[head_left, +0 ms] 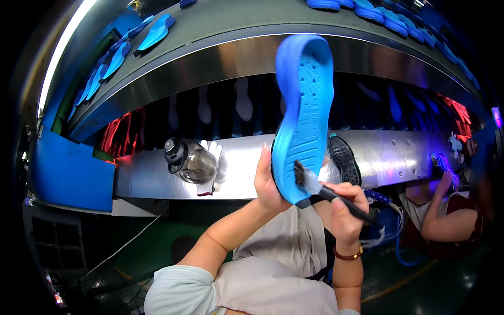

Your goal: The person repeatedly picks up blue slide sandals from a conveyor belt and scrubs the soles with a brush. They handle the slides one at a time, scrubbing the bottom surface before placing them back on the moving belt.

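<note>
My left hand (268, 181) grips the lower edge of a bright blue shoe sole (304, 115), held upright with its inner face toward me. My right hand (344, 202) is closed on the black handle of a small brush (310, 181). The brush's bristles touch the heel end of the sole, near its bottom. A bead bracelet circles my right wrist.
A clear water bottle with a black cap (189, 160) and a white glove (212, 157) lie on the steel ledge (142, 178). A black sole (344, 157) rests beside my right hand. Several blue soles (157, 29) ride the upper conveyor. Another person's arm (446, 220) is at right.
</note>
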### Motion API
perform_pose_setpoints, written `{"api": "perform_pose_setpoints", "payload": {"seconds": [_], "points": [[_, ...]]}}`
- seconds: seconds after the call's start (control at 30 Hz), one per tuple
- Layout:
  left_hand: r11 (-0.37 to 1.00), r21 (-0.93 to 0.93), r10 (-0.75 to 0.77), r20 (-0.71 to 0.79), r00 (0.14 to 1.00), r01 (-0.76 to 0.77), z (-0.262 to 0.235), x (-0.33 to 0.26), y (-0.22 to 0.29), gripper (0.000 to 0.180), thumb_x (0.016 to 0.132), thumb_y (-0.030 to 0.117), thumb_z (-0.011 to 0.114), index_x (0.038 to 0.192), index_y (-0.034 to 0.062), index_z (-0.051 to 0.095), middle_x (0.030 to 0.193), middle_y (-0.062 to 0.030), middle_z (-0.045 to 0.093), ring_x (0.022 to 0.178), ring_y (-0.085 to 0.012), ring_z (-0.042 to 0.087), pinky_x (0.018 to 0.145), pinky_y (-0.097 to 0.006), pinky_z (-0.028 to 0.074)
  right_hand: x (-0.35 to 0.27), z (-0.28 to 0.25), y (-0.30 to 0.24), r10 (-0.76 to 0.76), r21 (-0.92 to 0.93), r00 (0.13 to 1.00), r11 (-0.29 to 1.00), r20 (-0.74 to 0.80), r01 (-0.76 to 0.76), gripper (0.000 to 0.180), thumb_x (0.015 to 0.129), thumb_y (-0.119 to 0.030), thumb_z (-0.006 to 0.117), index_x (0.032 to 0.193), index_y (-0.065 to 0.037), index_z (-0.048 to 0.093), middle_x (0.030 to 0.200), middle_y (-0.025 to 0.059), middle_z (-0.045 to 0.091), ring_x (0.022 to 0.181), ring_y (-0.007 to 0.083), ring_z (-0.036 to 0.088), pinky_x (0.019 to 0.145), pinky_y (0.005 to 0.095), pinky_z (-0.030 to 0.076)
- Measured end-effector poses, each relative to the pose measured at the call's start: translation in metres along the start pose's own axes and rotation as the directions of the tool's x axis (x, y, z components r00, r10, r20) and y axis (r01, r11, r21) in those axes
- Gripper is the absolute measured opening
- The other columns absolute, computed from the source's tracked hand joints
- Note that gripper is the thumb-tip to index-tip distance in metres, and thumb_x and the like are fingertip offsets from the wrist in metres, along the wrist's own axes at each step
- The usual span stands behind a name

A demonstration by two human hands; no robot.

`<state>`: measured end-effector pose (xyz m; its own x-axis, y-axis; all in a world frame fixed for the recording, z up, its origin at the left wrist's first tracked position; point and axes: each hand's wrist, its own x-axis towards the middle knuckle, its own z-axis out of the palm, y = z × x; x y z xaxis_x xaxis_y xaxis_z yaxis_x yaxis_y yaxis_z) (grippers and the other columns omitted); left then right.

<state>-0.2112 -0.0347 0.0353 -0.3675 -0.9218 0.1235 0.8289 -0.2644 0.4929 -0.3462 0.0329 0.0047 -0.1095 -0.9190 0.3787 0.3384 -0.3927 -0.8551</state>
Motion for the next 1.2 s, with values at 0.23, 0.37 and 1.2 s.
{"api": "perform_pose_setpoints", "payload": {"seconds": [0.23, 0.37, 1.2], "points": [[0.996, -0.02, -0.09, -0.115, 0.989, 0.088, -0.02, 0.009, 0.003, 0.059, 0.087, 0.043, 0.031, 0.126, -0.0015, 0.034, 0.12, -0.0211, 0.046, 0.105, -0.0333, 0.05, 0.091, -0.047, 0.039, 0.005, 0.001, -0.017, 0.003, -0.202, 0.998, 0.979, 0.055, 0.008, 0.019, 0.07, 0.007, 0.059, 0.09, 0.006, 0.056, 0.093, 0.0192, 0.059, 0.09, 0.0251, 0.059, 0.081, 0.0321, 0.046], [0.989, -0.067, -0.136, -0.062, 0.989, 0.132, -0.024, 0.011, 0.001, 0.05, 0.088, 0.035, 0.036, 0.121, -0.0018, 0.039, 0.112, -0.0182, 0.052, 0.1, -0.0279, 0.054, 0.089, -0.04, 0.042, 0.009, 0.002, -0.02, -0.004, -0.395, 0.975, 0.914, 0.223, 0.094, 0.02, 0.067, 0.006, 0.062, 0.086, 0.005, 0.058, 0.089, 0.017, 0.062, 0.085, 0.0249, 0.062, 0.078, 0.0311, 0.048], [0.529, 0.191, -0.796, -0.227, 0.562, 0.827, -0.01, 0.024, 0.015, 0.043, 0.082, 0.027, 0.055, 0.11, -0.0044, 0.051, 0.102, -0.017, 0.057, 0.09, -0.0213, 0.057, 0.08, -0.032, 0.045, 0.024, -0.042, -0.045, 0.189, -0.525, 0.736, 0.812, 0.65, 0.255, 0.023, 0.064, 0.003, 0.066, 0.086, -0.003, 0.064, 0.088, 0.0118, 0.065, 0.081, 0.024, 0.063, 0.071, 0.0297, 0.05]]}}
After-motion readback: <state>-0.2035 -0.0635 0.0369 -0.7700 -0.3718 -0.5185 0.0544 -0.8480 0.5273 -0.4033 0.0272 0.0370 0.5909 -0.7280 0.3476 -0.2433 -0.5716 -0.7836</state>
